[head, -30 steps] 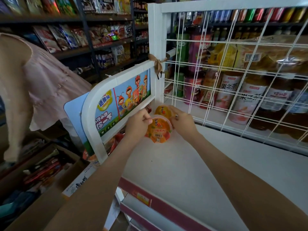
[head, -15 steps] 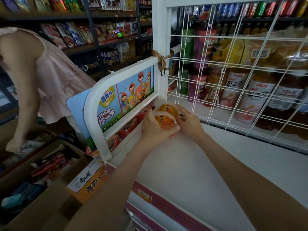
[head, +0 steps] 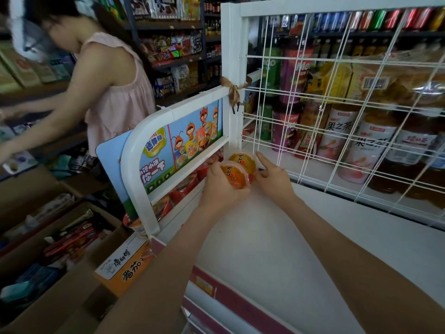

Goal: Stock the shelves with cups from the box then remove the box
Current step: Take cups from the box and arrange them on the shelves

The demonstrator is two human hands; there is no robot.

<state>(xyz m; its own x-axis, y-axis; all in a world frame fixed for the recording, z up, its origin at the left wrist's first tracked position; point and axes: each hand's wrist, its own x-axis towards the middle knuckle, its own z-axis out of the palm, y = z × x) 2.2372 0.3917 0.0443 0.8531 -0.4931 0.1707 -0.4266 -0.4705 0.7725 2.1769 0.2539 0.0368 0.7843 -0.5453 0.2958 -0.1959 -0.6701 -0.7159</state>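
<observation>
**Two small cups tucked into the shelf corner**

The left hand (head: 220, 191) gripped the front cup (head: 234, 177), its fingers wrapped round the cup's side from below and the printed film lid tilted up toward the camera. The cup was at the far left corner of the white shelf (head: 301, 249), touching or almost touching the rear cup (head: 242, 161), which stood against the meeting of the side rail (head: 134, 169) and the wire grid (head: 337, 131). The right hand (head: 274, 180) held nothing. Its forefinger (head: 262, 159) was straight and its other fingers loosely bent just beside the rear cup; whether it touched that cup could not be told.

Each cup looked light, a thin clear plastic tub of orange filling under a peel-off film. The wall would probably give under a hard squeeze and the film could puncture. The stiff rim or the sidewall just under it seemed the safest hold, and the smooth plastic might slip.

By count, two cups were on the shelf, one in hand and one set down. Two cartons were on the floor to the left, an orange-labelled carton (head: 122, 271) and an open brown carton (head: 72, 292); which of them held the cups could not be told. One other person (head: 115, 92) stood beyond the rail
</observation>
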